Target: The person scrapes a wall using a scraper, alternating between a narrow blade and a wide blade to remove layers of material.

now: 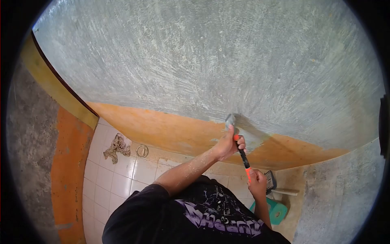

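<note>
A long-handled scraper (243, 157) with a black and orange handle slants up to the wall. Its grey head (230, 120) lies against the wall, where grey surface meets orange paint. My left hand (228, 147) is closed around the upper handle just below the head, thumb stretched along it. Lower down, my right hand (257, 183) grips the orange end of the handle. Pale flecks cover my left forearm. The wall (195, 69) is grey and streaked above, with an orange band (162, 126) still painted along its lower part.
A crumpled cloth (118, 148) and a ring-shaped roll (141, 151) lie on the white tiled floor (122, 181). By the right corner are a green container (278, 213) and a tool with a pale handle (286, 192). A side wall (69, 162) stands at left.
</note>
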Demonstrator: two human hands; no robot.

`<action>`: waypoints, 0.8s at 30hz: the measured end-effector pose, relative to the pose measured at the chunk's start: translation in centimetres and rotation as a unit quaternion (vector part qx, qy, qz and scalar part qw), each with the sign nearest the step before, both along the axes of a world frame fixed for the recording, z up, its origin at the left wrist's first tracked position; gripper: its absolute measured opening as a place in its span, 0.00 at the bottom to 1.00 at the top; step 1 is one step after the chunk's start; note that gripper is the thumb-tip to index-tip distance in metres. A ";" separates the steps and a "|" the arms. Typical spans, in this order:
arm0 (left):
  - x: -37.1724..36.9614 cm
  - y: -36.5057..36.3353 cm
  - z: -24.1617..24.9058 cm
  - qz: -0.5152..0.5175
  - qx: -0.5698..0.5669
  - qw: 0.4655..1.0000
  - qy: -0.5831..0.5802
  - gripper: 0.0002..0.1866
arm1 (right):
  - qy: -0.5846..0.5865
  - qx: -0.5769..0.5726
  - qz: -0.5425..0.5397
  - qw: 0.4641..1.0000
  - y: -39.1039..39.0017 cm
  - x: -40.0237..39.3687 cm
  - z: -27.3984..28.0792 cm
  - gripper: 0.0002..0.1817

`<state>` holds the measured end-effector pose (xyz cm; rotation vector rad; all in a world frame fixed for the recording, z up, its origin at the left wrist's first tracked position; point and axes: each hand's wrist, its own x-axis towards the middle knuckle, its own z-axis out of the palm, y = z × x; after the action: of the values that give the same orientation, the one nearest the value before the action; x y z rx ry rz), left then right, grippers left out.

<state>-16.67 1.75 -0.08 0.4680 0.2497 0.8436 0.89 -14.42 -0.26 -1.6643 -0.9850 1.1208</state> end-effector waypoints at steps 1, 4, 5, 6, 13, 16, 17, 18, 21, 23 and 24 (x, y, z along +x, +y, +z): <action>-0.8 0.6 -1.2 0.001 0.024 1.000 -0.016 0.32 | -0.035 0.017 0.019 0.999 0.6 -0.1 -0.4 0.17; -3.1 1.1 -1.0 0.012 0.024 1.000 -0.004 0.31 | -0.033 0.023 0.033 0.999 1.4 -3.3 -0.2 0.17; -3.3 0.8 -0.6 0.019 0.010 1.000 0.008 0.31 | -0.048 0.022 0.024 0.998 0.9 -3.0 -0.5 0.17; -2.5 1.0 -1.7 -0.006 0.011 1.000 -0.014 0.30 | -0.063 0.022 0.016 0.998 0.4 -2.3 -0.9 0.17; -1.1 0.0 0.1 -0.010 -0.022 1.000 -0.006 0.26 | -0.137 0.057 0.031 0.988 0.0 -0.9 -1.9 0.17; -1.0 0.3 -0.6 -0.015 -0.014 1.000 0.017 0.27 | -0.003 0.011 -0.015 1.000 -0.6 -2.1 -2.3 0.17; -0.5 0.2 -0.7 -0.015 -0.012 1.000 0.008 0.27 | 0.011 0.002 -0.020 1.000 -0.9 -1.7 -2.3 0.17; 0.1 0.3 -0.8 -0.016 -0.008 1.000 0.000 0.27 | 0.027 -0.005 -0.027 0.999 -0.9 -0.9 -2.3 0.17; -0.3 0.2 -1.0 -0.008 -0.009 1.000 -0.010 0.28 | 0.036 -0.013 -0.013 0.999 -0.3 -0.9 -0.8 0.17; -0.8 0.4 -1.0 0.003 -0.012 1.000 -0.018 0.28 | -0.028 -0.005 0.022 0.999 0.4 -1.4 -0.2 0.17; -0.9 0.6 -0.7 0.006 -0.016 1.000 -0.014 0.28 | -0.021 -0.004 0.018 1.000 0.6 -1.6 -0.1 0.17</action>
<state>-17.54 2.35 -0.82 0.4241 0.2394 0.8561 -0.67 -13.84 -0.38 -1.6884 -1.0423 1.1176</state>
